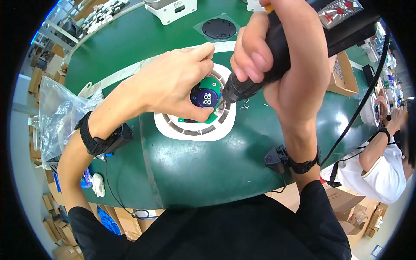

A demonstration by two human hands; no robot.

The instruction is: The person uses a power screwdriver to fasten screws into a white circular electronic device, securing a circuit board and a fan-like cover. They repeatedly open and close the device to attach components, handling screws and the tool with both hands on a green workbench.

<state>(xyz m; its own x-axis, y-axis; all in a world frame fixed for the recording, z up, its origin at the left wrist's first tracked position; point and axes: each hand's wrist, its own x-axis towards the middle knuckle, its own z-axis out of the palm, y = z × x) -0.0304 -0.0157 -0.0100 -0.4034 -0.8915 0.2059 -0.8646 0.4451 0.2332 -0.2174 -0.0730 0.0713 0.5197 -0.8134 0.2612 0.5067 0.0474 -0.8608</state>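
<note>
A white plastic housing [195,135] with rounded sides lies on the green table in front of me. Inside it sits a green circuit board [211,82] bearing a round dark display [208,99]. My left hand [177,82] is closed over the board, thumb pressed by the display's lower edge; its other fingertips are partly hidden. In my right hand [299,60] is a black electric screwdriver [277,52], tilted down to the left. Its nose meets the board's right edge; the bit's exact contact is hard to see. Several small loose screws [246,105] lie right of the housing.
A black round plate [219,29] rests on clear film at the back, near another white housing [175,11]. An open cardboard box [345,78] stands at right, beside a hanging black cord [366,99]. A plastic bag [63,115] is at left; a co-worker [381,169] sits far right.
</note>
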